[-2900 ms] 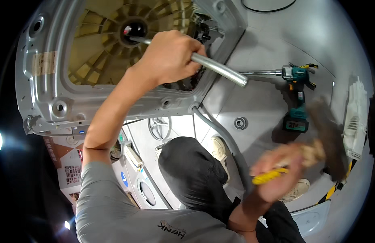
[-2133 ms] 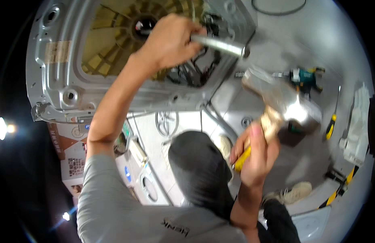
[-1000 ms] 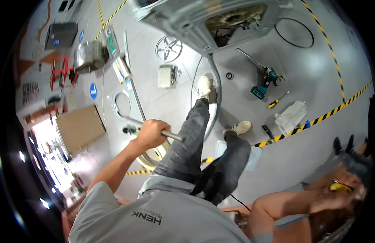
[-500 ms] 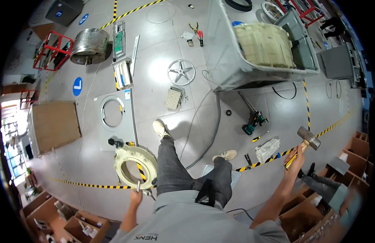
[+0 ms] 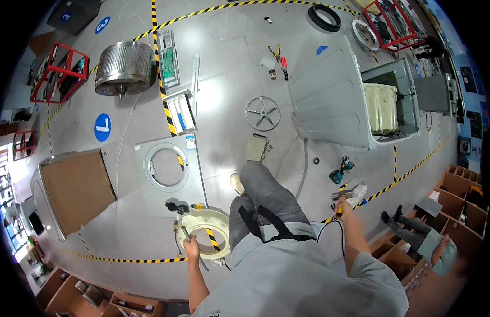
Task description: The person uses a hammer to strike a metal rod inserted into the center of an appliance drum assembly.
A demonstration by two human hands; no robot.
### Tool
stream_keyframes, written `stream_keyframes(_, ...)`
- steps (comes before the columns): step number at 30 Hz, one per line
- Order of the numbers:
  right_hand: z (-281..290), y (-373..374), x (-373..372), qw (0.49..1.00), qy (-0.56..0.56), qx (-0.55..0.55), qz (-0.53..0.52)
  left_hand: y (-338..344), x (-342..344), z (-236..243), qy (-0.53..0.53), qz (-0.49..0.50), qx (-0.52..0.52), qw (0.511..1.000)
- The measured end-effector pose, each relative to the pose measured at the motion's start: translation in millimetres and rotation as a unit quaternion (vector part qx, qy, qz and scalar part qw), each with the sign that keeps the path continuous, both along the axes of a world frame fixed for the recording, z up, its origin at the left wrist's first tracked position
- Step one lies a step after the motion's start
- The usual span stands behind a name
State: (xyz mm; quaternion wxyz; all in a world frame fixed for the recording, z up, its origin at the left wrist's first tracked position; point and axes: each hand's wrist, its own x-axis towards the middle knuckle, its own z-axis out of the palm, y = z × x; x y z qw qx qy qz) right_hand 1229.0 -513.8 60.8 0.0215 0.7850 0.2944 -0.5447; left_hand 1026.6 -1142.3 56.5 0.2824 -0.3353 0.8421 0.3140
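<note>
My left hand [image 5: 191,246] is closed round a slim metal bar [image 5: 186,232], whose upper end leans across the left side of a cream ring-shaped plastic tub part [image 5: 225,221] lying on the floor. I cannot tell whether the bar touches it. My right hand [image 5: 344,210] grips a hammer [image 5: 341,196] by its wooden handle, out to my right, the head in front of the white gloves [image 5: 358,192]. Left of my legs, just beyond the ring, lies a grey washing machine front panel [image 5: 165,165] with a round opening.
A grey machine cabinet [image 5: 329,100] lies on its side ahead right, with a hose [image 5: 304,164] near it. A green cordless tool [image 5: 341,171] is on the floor. Far left are a steel drum [image 5: 123,68] and brown-faced box [image 5: 78,190]. A person [image 5: 422,240] is at right.
My right hand has brought the hammer down and inward, toward the gloves. The bar in my left hand now slants lengthwise. My legs and the view have shifted, with the cabinet farther right.
</note>
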Motion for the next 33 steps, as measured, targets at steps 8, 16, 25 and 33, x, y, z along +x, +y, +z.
stream_keyframes(8, -36.8, -94.4, -207.4, 0.974, 0.052, -0.18, 0.124, 78.3, -234.2, -0.7, 0.013, -0.047, 0.084, 0.995)
stream_keyframes(16, -23.0, -22.7, -417.1, 0.975, 0.025, -0.135, 0.175, 182.6, -495.2, -30.1, -0.075, -0.14, 0.059, 0.986)
stream_keyframes(25, -11.4, 34.3, -542.3, 0.994, 0.051, -0.093, 0.014, 369.7, -766.1, -8.8, -0.113, -0.253, 0.041, 0.96)
stream_keyframes(33, -5.7, 60.0, -641.9, 0.977, -0.055, -0.183, -0.094, 511.2, -920.3, -57.7, -0.22, -0.34, 0.015, 0.914)
